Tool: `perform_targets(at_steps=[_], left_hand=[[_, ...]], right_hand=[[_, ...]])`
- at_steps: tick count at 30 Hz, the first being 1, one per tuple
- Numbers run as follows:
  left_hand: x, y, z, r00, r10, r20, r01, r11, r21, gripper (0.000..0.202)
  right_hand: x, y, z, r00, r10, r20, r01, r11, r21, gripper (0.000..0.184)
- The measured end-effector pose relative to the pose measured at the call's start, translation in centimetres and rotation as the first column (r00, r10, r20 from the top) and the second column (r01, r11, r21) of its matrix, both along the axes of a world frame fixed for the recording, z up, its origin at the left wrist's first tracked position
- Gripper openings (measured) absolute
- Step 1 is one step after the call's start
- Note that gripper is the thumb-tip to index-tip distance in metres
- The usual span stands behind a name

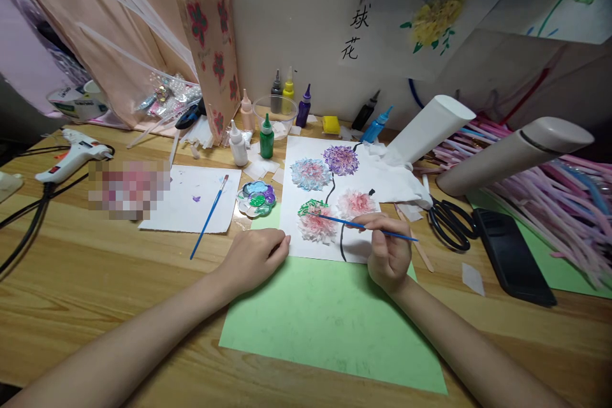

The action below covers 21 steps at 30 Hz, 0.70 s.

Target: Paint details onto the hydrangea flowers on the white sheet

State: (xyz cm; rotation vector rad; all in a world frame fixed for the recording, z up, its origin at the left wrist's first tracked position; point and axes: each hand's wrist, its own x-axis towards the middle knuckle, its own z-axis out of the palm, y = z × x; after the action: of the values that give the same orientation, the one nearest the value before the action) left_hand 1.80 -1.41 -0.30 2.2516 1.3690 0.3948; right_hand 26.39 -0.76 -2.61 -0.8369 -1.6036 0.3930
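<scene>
My right hand (pixel 392 248) pinches a thin blue-handled paintbrush (pixel 373 226). Its tip meets the lower-left paper flower (pixel 318 229), a ruffled pink and white bloom with green paint on its upper edge. That flower sits on a white sheet (pixel 306 150) along with a light blue flower (pixel 310 174), a purple one (pixel 340 159) and another pink one (pixel 356 203); black stem lines run between them. My left hand (pixel 253 258) rests curled at the sheet's lower left, its fingers closed and partly hidden. Left of the sheet lies a flower-shaped palette (pixel 257 199) holding green, purple and white paint.
A second paintbrush (pixel 209 217) lies on stained paper (pixel 165 210). Paint bottles, such as a green one (pixel 266 137), stand behind. At left is a glue gun (pixel 71 156). Scissors (pixel 449 223), a phone (pixel 511 258) and a grey bottle (pixel 511 156) are at right. Green paper (pixel 329 325) lies in front.
</scene>
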Motion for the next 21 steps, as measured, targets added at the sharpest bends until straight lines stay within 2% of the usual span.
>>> perform_targets(at_steps=[4,9,14,17,21], left_hand=[[-0.02,-0.06,0.06,1.0,-0.002,0.001,0.002,1.0,-0.009,0.037],[-0.01,-0.07,0.02,1.0,-0.002,-0.002,0.002,1.0,-0.005,0.037],[0.02,0.02,-0.05,1.0,-0.002,-0.01,0.002,1.0,0.001,0.037],[-0.01,0.01,0.02,1.0,-0.007,-0.013,0.007,1.0,0.002,0.037],[-0.02,-0.07,0.14,1.0,-0.008,-0.015,0.009,1.0,0.012,0.038]], right_hand=[[0.02,0.02,-0.04,1.0,-0.013,-0.027,0.014,0.999,0.041,0.012],[0.13,-0.01,-0.14,0.999,-0.001,0.049,-0.001,0.999,0.05,0.011],[0.18,0.01,-0.31,0.998,-0.058,-0.032,0.061,0.992,0.112,0.01],[0.18,-0.03,-0.39,1.0,-0.02,-0.022,0.023,0.989,0.145,0.012],[-0.08,-0.29,-0.21,0.997,0.029,0.068,-0.035,0.995,0.09,0.016]])
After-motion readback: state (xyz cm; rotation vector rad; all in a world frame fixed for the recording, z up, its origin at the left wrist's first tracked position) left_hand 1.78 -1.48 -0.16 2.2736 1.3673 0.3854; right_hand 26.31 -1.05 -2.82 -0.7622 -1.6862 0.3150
